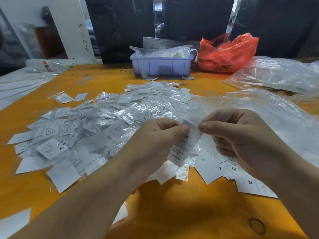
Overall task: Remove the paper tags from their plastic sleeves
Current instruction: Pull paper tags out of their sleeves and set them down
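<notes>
Both hands are pinching the top edge of one white paper tag (185, 144), which is hanging above the orange table (172, 204) in front of the person. On the left hand (155, 144) the thumb is pressing the tag's upper left corner against curled fingers; on the right hand (241, 140) the thumb and forefinger are closing on the upper right corner, with the other fingers curled beneath. Printed text is running down the tag, and a clear plastic sleeve (183, 171) is showing at its lower end, crumpled just below the paper; how much of the tag is lying inside it cannot be told. Behind and to the left of the hands a big heap of sleeved tags (103, 121) is spreading across the table, many marked XL, XS, S or M. Just below the right hand a smaller cluster of bare tags (229, 169) is lying flat. To the right large clear plastic bags (269, 107) are covering the table, reaching behind the right hand. Further back a pale blue plastic bin (162, 65) is holding more clear plastic, with a red plastic bag (226, 54) just beside it on the right. Nothing is lying between the hands and the held tag.
</notes>
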